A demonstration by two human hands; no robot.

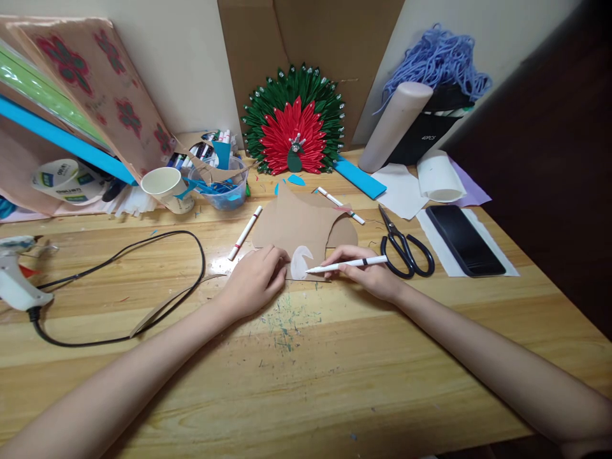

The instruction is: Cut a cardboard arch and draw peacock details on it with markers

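My right hand (366, 274) is closed around a white marker pen (358, 262) with a dark band. Its tip meets the edge of a small pale curved cutout (299, 264) that lies on a brown cardboard piece (299, 223). At the lower left of the cardboard, my left hand (258, 277) presses down with its fingers curled, beside the cutout; its fingertips are partly hidden. A second marker (245, 233) with a red band lies left of the cardboard, and another marker (340, 205) rests at its upper right.
Black-handled scissors (406, 248) and a phone (465, 240) lie to the right. At the left is a glue gun (21, 280) with a looped cable (203, 255). A paper cup (167, 190), a plastic tub (224, 194) and a green-and-red feathered peacock craft (294, 127) stand behind.
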